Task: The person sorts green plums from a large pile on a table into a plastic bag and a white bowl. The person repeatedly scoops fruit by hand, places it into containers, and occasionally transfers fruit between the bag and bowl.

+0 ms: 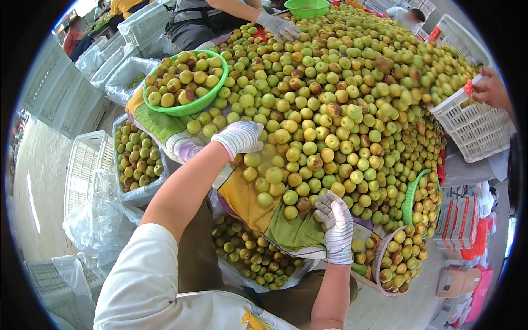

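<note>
A large heap of green and brown-patched jujubes (321, 119) spreads before me on a patterned cloth (243, 198). My left hand (241, 138), in a striped knit glove, is over the near left edge of the heap with its fingers curled. Whether it holds a fruit is hidden. Just below it, a few jujubes (268, 156) look blurred. My right hand (336, 227), gloved the same way, is at the front edge of the heap. Its fingers are spread and curved beside the nearest fruits, with nothing visibly gripped. Between my knees stands a lined container of jujubes (253, 251).
A green basket of jujubes (192, 109) stands at the heap's left, a pink basket (377, 264) at the right. Another person's hand (489, 88) holds a white crate (474, 128) tilted at the heap. A co-worker's gloved hand (280, 27) touches fruit opposite. Left is a lined crate (142, 196).
</note>
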Demonstrator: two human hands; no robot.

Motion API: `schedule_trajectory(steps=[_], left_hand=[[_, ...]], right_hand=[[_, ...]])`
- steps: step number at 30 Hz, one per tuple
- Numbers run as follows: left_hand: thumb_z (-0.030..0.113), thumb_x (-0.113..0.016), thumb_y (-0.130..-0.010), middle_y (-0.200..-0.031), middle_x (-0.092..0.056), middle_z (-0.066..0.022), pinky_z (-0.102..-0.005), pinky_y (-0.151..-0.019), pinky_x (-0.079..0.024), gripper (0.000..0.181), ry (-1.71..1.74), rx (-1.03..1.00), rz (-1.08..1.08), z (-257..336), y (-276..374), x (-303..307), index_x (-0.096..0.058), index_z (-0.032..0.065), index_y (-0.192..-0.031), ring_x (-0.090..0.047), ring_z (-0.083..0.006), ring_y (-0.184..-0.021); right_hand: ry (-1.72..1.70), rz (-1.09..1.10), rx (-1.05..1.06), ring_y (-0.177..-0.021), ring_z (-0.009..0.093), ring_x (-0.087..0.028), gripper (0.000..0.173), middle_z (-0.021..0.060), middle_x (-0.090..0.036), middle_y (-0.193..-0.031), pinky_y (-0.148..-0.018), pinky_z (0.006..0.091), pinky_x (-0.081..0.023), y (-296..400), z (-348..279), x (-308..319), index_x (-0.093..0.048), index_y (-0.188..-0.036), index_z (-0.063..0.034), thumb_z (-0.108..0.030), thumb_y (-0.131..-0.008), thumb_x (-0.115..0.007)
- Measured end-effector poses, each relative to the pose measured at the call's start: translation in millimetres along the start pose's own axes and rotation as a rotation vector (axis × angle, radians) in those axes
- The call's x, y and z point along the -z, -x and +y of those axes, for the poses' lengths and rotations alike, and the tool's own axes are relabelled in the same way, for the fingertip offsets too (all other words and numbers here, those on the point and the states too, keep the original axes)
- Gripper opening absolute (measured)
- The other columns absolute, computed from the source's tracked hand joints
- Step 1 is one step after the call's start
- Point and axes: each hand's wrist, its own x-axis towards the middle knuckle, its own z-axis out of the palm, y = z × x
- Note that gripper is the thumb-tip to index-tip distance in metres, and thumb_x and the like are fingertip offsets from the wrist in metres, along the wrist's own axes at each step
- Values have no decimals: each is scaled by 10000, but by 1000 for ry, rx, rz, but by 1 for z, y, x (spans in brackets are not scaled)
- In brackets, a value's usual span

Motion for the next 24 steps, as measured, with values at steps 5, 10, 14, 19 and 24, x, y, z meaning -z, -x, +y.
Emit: schedule_trajectory(steps=[5, 10, 14, 19, 24], left_hand=[[344, -645, -878, -1307, -534, -177, -433, -986, -470, 556, -34, 138, 138, 20, -1, -8, -492, 51, -1326, -555, -349, -1180], [360, -663, -862, -1237, -584, -200, -414, -966, -473, 544, 95, 75, 159, 8, -11, -9, -532, 36, -1279, -567, -345, -1160], [310, -684, -883, -1013, -674, -148, -326, -760, -551, 438, 839, 30, 152, -9, -12, -7, -583, -13, -1160, -656, -232, -861], [363, -651, -916, -1041, -661, -153, -312, -646, -587, 450, 2049, -130, -238, -18, -3, -4, -585, -12, -1155, -658, -212, -819], [453, -591, -939, -1095, -662, -161, -319, -604, -608, 520, 2166, -213, -346, -5, -4, -7, -598, -22, -1149, -682, -259, -899]], right_hand=[[-4, -21, 5, -1066, 221, -619, 512, 144, -598, -1225, -924, 343, -485, 0, 0, -1, -512, -1326, 7, -352, -963, -548], [-30, -34, 2, -1029, 201, -634, 435, 102, -620, -1195, -866, 309, -514, -2, 5, 3, -528, -1306, -29, -316, -980, -540], [-34, -28, 3, -1066, 221, -619, 478, 142, -596, -1231, -927, 342, -489, -2, 5, 4, -511, -1320, 10, -332, -986, -523], [-35, -35, 4, -1042, 201, -629, 456, 115, -616, -1200, -895, 324, -498, -2, 4, 2, -524, -1313, -19, -330, -980, -537], [-21, -42, -12, -1051, 201, -628, 497, 117, -623, -1190, -890, 318, -497, -2, 0, -2, -499, -1345, -32, -351, -967, -555]])
